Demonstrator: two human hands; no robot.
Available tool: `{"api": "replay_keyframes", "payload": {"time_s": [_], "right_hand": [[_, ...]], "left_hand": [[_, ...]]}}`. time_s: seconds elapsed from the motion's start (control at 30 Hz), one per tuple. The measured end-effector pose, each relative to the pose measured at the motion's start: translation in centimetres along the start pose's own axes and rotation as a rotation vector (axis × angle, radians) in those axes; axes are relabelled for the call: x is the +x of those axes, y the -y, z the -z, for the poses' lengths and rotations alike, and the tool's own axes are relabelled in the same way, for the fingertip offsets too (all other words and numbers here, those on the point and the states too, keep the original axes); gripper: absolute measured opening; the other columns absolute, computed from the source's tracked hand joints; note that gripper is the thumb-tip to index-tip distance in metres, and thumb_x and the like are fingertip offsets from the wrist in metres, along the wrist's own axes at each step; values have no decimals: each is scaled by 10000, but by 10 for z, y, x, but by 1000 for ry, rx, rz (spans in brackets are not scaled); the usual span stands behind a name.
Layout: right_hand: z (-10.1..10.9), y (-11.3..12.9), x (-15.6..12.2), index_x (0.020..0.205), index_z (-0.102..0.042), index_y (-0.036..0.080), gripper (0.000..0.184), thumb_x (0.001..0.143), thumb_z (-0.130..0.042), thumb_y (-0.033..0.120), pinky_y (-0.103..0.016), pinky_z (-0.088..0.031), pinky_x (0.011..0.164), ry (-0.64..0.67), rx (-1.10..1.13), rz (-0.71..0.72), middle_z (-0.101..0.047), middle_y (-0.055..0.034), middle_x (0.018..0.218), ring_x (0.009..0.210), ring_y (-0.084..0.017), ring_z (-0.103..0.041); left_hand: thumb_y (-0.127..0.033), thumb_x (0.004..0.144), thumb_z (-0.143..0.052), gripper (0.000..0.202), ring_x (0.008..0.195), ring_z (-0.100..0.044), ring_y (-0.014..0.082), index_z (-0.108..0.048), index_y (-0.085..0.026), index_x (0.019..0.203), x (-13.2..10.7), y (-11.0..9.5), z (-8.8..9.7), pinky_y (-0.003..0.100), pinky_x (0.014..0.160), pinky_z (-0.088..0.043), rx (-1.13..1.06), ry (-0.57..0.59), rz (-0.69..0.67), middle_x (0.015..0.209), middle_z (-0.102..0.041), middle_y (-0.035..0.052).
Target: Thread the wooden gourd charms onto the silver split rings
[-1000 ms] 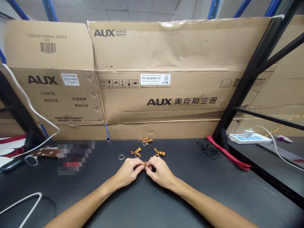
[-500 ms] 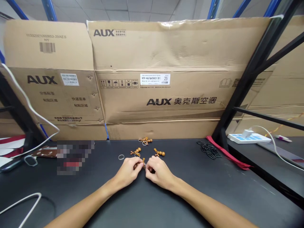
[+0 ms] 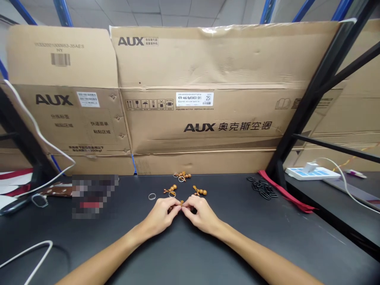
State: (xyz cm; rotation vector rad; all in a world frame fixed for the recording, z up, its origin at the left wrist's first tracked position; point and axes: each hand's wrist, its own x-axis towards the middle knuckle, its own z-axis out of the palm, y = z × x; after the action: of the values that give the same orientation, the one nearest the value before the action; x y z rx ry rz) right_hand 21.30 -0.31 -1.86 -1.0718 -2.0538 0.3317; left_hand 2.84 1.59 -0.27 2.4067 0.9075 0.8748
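My left hand [image 3: 162,215] is closed in a pinch on a wooden gourd keychain, whose orange cord [image 3: 181,203] pokes up between the fingertips. My right hand [image 3: 200,211] pinches the same small piece from the other side, so the fingertips of both hands meet. Fingers cover most of the gourd, and its metal ring cannot be made out. Just beyond the hands lie a gourd charm [image 3: 173,187] with a ring at left and another gourd charm [image 3: 202,192] at right. A loose metal key ring [image 3: 152,196] rests left of my left hand.
More gourd charms with rings [image 3: 184,176] lie farther back, near the cardboard [image 3: 196,162]. Black oval clips [image 3: 263,188] are heaped at right beside a red strap [image 3: 286,194] and the black rack post. Glasses [image 3: 40,200], a blurred item and white cables occupy the left.
My hands have come closer together, and the right fingertips now meet the left ones. The metal ring seen between them before is now hidden.
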Motion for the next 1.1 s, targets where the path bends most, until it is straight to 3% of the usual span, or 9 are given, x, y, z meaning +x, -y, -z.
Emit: {"api": "replay_keyframes", "payload": {"time_s": [0.3, 0.47, 0.63, 0.87, 1.1], "right_hand": [[5, 1, 1, 744, -575, 189, 125, 860, -529, 182, -258, -404, 645, 63, 124, 32, -568, -2, 693, 679, -140, -510], [4, 2, 2, 657, -536, 188, 214, 869, -538, 217, -262, -400, 649, 100, 112, 19, -567, 4, 674, 677, -137, -503], [5, 1, 1, 689, -553, 187, 190, 877, -527, 200, -273, -408, 675, 85, 80, 27, -573, -3, 704, 714, -147, -506], [7, 3, 1, 694, -568, 194, 209, 893, -515, 225, -309, -412, 743, 98, 63, 86, -571, -8, 715, 725, -156, -506], [3, 3, 1, 678, -544, 189, 201, 878, -524, 199, -264, -409, 668, 89, 98, 22, -565, 2, 702, 705, -141, -507]], "left_hand": [[-218, 911, -470, 195, 628, -565, 135, -614, -167, 790, 3, 4, 2, 226, 615, -403, 55, -48, 71, 714, -647, 7], [-224, 921, -460, 183, 684, -585, 140, -618, -177, 842, 0, 1, 1, 229, 657, -421, 11, -7, 5, 773, -656, 13], [-242, 935, -434, 211, 720, -596, 146, -625, -183, 870, -1, -1, 1, 240, 693, -433, -6, 18, -43, 814, -662, 25], [-219, 908, -470, 192, 650, -585, 145, -625, -172, 804, 2, 1, 0, 238, 632, -422, 66, -53, 59, 736, -658, 13], [-221, 925, -453, 196, 717, -600, 147, -639, -180, 877, -1, -1, 1, 240, 688, -437, 9, -7, -27, 815, -670, 25]]}}
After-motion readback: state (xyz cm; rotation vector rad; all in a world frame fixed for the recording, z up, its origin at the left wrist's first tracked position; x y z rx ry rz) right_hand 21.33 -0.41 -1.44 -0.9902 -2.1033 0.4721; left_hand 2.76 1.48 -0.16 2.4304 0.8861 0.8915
